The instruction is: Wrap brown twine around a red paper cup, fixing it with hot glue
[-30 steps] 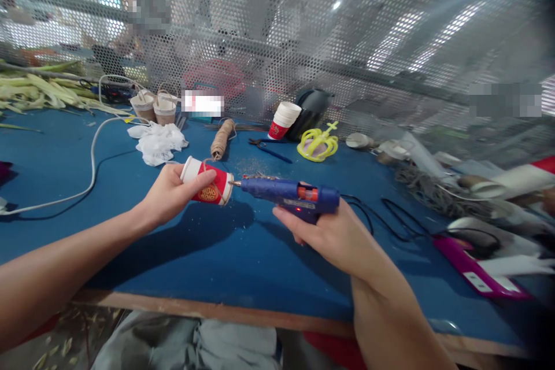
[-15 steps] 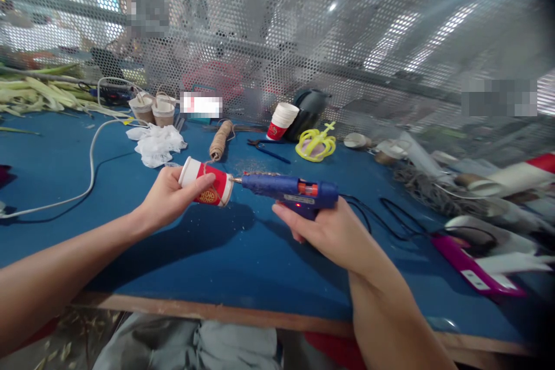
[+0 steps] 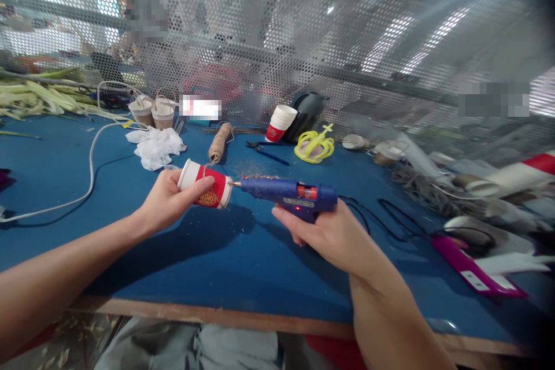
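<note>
My left hand (image 3: 176,199) is closed round a red and white paper cup (image 3: 223,188), tipped on its side with the base toward the right. Twine from a roll of jute twine (image 3: 219,143) behind it runs to the cup, and the thumb presses near it. My right hand (image 3: 323,231) grips a blue glue gun (image 3: 277,189), whose red light is lit. The metal nozzle is at the edge of the cup's base; whether it touches, I cannot tell. The fingers at the trigger are partly hidden.
Behind are white crumpled gloves (image 3: 158,147), two twine-wrapped cups (image 3: 163,117), blue-handled pliers (image 3: 271,153), stacked paper cups (image 3: 281,121) and a yellow crown-shaped piece (image 3: 314,144). A purple power strip (image 3: 470,269) and clutter lie right. A perforated metal screen (image 3: 260,40) stands beyond the table.
The cup, the glue gun and both hands hold nearly the same positions. The view has shifted only slightly.
</note>
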The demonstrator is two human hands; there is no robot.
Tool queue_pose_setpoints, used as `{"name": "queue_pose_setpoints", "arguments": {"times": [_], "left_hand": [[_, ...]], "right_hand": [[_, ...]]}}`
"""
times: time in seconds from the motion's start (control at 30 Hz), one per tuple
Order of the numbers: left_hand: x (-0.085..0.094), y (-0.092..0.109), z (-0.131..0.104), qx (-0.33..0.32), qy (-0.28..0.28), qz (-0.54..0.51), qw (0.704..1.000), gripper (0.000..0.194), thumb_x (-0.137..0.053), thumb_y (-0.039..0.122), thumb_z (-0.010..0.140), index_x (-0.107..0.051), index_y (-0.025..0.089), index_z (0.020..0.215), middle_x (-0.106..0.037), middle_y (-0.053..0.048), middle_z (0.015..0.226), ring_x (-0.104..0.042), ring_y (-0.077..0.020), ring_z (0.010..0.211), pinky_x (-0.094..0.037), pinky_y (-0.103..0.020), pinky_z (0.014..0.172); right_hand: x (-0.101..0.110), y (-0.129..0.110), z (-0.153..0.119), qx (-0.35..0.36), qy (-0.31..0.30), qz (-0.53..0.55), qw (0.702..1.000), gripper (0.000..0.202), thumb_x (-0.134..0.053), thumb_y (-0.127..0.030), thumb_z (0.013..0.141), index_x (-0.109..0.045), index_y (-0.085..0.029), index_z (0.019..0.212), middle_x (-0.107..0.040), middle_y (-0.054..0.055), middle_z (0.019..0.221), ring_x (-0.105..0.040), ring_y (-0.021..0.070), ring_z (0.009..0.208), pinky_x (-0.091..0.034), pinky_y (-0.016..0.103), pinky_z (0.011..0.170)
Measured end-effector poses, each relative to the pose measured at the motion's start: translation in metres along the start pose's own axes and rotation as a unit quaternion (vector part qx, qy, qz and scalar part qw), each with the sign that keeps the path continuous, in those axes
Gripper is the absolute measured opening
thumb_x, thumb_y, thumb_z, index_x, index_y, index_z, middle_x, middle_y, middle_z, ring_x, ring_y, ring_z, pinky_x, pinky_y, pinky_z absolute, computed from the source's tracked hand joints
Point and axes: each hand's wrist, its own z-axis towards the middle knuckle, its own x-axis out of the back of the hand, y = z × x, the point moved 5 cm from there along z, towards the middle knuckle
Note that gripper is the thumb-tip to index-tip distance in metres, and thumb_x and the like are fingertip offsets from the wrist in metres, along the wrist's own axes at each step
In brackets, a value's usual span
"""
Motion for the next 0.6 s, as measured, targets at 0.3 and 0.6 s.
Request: {"name": "queue_pose_setpoints", "arguments": {"times": [0.3, 0.6], "left_hand": [[0.000, -0.001, 0.004, 0.038, 0.000, -0.064, 0.997, 0.024, -0.064, 0.035, 0.066, -0.063, 0.012, 0.059, -0.059, 0.002, 0.054, -0.049, -0.0075, 0.049, -0.039, -0.017, 0.048], [0.001, -0.013, 0.008, 0.067, 0.001, -0.112, 0.991, 0.026, -0.065, 0.037, 0.067, -0.061, 0.012, 0.061, -0.061, 0.002, 0.054, -0.052, -0.0083, 0.049, -0.040, -0.019, 0.050]], "right_hand": [[-0.002, 0.000, -0.002, 0.002, -0.032, 0.021, 0.999, 0.027, -0.056, -0.036, 0.075, -0.051, -0.017, 0.056, -0.049, -0.004, 0.039, -0.047, 0.0082, 0.037, -0.041, 0.020, 0.044], [0.013, 0.022, 0.025, -0.027, 0.036, 0.256, 0.966, 0.023, -0.061, -0.034, 0.072, -0.058, -0.013, 0.081, -0.058, 0.001, 0.064, -0.052, 0.0088, 0.053, -0.043, 0.021, 0.048]]}}
